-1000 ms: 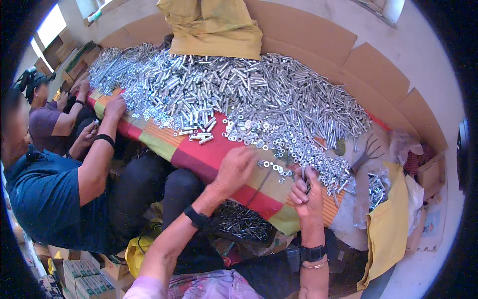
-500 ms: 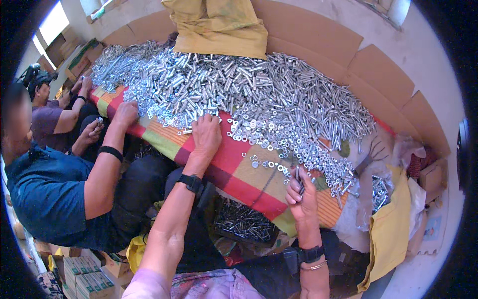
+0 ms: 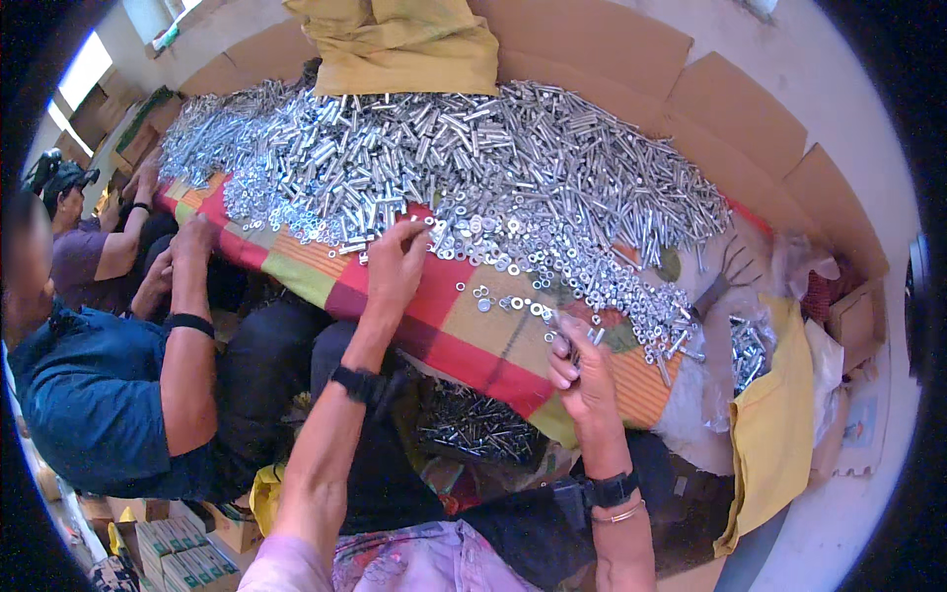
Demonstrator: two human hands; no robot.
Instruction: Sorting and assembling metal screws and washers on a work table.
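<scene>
My left hand (image 3: 398, 264) reaches over the red part of a checked cloth (image 3: 493, 296), fingers pinched at the near edge of a heap of metal sleeves and bolts (image 3: 444, 138). A washer shows beside its fingertips; what is between them is hidden. Closer to me on the right, my right hand (image 3: 584, 373) is closed, palm up, on a metal bolt (image 3: 598, 336), with only its silver end showing past the fingers. Loose washers and nuts (image 3: 513, 264) spread between the hands and the heap, and a few lie apart near my right fingertips.
On the left, a co-worker in a dark blue shirt (image 3: 99, 385) sits close by, with another person (image 3: 84, 242) beyond. A crate of dark bolts (image 3: 478, 424) stands below the cloth's edge. On the right are a small hand rake (image 3: 712, 294), a yellow sack (image 3: 774, 424) and cardboard walling (image 3: 750, 128).
My left hand's fingers have shifted at the heap's edge. The right hand's grip has turned, covering more of the bolt. The nearer co-worker's hand has drawn back from the heap. The view has shifted slightly.
</scene>
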